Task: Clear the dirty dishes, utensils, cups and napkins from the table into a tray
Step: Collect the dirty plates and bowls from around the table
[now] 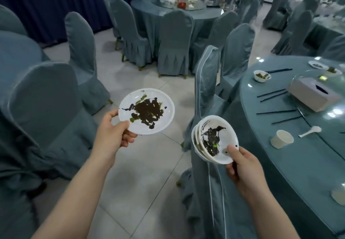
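My left hand (114, 130) grips the near rim of a white plate (158, 123) smeared with dark sauce, held level over the tiled floor. My right hand (242, 166) holds a tilted stack of white plates (224, 156), the top one also stained dark, above a chair back. On the round table (298, 173) at the right lie a paper cup (281, 139), a white spoon (310, 131), several dark chopsticks (276, 112), a small dirty bowl (261, 76), and a further plate (317, 64) and bowl (333, 70). No tray is in view.
A tissue box (313, 96) sits on the glass turntable (308, 74). Covered chairs stand close: one (207, 82) just behind my right hand, others (46, 97) at the left. Tiled floor (140, 164) runs between them. More set tables stand at the back.
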Available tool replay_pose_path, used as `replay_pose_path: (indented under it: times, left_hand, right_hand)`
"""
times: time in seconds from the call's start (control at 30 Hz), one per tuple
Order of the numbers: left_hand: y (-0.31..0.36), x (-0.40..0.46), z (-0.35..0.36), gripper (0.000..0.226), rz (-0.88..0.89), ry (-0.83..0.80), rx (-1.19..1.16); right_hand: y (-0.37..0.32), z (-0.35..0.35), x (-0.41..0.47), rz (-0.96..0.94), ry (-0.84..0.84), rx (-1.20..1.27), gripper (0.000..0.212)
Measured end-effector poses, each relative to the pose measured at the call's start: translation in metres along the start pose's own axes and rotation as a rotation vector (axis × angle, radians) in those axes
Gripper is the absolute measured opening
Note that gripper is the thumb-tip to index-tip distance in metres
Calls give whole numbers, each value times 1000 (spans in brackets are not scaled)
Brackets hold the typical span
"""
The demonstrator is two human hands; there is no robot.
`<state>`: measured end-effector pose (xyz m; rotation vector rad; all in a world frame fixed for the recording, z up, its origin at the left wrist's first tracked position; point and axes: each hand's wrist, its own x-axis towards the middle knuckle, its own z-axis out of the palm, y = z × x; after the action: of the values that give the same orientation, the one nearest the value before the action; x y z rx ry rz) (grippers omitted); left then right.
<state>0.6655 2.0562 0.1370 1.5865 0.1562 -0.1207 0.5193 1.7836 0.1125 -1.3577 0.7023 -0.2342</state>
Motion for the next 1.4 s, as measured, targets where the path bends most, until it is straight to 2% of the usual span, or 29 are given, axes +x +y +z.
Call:
replay_pose_path:
  times: [0.2, 0.43, 0.73, 0.97, 1.17, 1.4]
  left_hand:
    - [6, 76, 3, 34, -26, -38, 9]
    - [23, 210, 44, 35, -40, -112, 50]
    - [66, 376, 83, 34, -50, -153, 61]
    - [109, 529, 120, 32, 5, -330, 63]
    - [137, 628, 188, 31, 31, -491, 51]
    - [155, 722, 315, 28, 52, -705, 76]
  right_hand:
    - [-14, 39, 66, 16, 54, 23, 17]
    - [-41, 85, 169, 27, 126, 87, 16]
    - [-106, 154, 303, 6, 195, 11, 21]
    - [-143, 225, 400, -25, 335, 63, 21]
    - [-172, 239, 462, -41, 503, 142, 21]
    - [-196, 200, 552, -26, 758, 327, 20]
